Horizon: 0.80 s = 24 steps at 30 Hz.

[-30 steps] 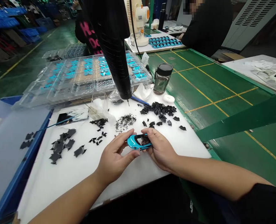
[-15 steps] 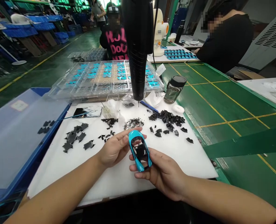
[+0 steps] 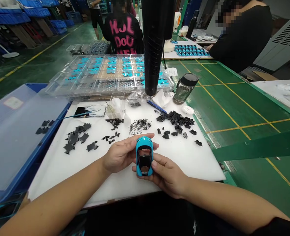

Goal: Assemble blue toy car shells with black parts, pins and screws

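Holding: from my feed, the model car point(image 3: 144, 156) sits upright between both hands, nose pointing away, above the near half of the white board point(image 3: 189, 164) and not touching it.
Left hand point(image 3: 121, 155): cupped against the car's left side, with the fingers point(image 3: 155, 147) pressed together and reaching across behind the nose.
Right hand point(image 3: 166, 173): under the car's tail end, its thumb point(image 3: 159, 167) lying along the car's right side; the other fingers are curled beneath, partly hidden, so I can't tell how tightly they sit together.
Car: bright blue body, open black interior facing up.
Board, ahead of the hands: a heap of black pieces point(image 3: 175, 119) to the right, a patch of tiny black bits point(image 3: 139, 126) at the middle, and larger black cutouts point(image 3: 75, 137) to the left.
Overhead: a black electric screwdriver point(image 3: 153, 49) hangs with its tip just above the board's far edge.
Far edge: a clear tray point(image 3: 93, 73) of blue parts lies beyond the board, and a glass jar point(image 3: 183, 88) with a black lid stands on the green mat point(image 3: 223, 98) to its right.
Left side: a blue-framed bin point(image 3: 17, 131) carries a few black cutouts on its lid.
Nearby: a co-worker point(image 3: 240, 36) in black sits at the far right, and another point(image 3: 122, 32) stands beyond the tray.
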Each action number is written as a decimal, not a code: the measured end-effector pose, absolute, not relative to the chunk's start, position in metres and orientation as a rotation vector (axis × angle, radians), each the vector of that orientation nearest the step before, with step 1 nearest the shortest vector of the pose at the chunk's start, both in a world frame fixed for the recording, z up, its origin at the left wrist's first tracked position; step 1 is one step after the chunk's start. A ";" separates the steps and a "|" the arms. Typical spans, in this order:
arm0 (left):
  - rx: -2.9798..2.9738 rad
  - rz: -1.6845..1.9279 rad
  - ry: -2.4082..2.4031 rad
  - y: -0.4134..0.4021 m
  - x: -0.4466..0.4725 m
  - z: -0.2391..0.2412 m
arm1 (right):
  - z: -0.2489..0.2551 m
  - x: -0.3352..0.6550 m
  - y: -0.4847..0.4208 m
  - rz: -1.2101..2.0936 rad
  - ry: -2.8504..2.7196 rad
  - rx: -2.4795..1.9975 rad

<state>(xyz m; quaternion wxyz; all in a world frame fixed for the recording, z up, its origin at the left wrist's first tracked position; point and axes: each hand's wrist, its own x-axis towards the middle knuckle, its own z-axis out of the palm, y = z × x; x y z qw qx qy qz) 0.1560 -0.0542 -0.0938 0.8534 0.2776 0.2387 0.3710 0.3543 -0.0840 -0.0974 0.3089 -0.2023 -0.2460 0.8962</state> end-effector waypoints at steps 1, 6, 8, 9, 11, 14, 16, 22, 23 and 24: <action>0.585 0.777 0.504 -0.055 0.156 -0.094 | -0.098 0.354 -0.084 2.369 -0.656 -0.528; 0.586 0.785 0.492 -0.054 0.158 -0.091 | -0.101 0.355 -0.084 2.384 -0.683 -0.514; 0.576 0.776 0.485 -0.054 0.159 -0.089 | -0.103 0.356 -0.083 2.392 -0.675 -0.522; 0.574 0.770 0.483 -0.054 0.159 -0.089 | -0.103 0.356 -0.083 2.396 -0.668 -0.531; 0.573 0.766 0.489 -0.054 0.159 -0.088 | -0.105 0.357 -0.083 2.404 -0.666 -0.547; 0.571 0.765 0.491 -0.055 0.160 -0.087 | -0.107 0.357 -0.083 2.409 -0.680 -0.554; 0.571 0.766 0.487 -0.056 0.160 -0.088 | -0.108 0.357 -0.083 2.404 -0.692 -0.543; 0.580 0.769 0.492 -0.057 0.160 -0.087 | -0.108 0.356 -0.084 2.390 -0.715 -0.492; 0.583 0.769 0.494 -0.057 0.160 -0.087 | -0.108 0.355 -0.084 2.387 -0.715 -0.493; 0.586 0.770 0.494 -0.056 0.161 -0.087 | -0.108 0.355 -0.084 2.384 -0.716 -0.498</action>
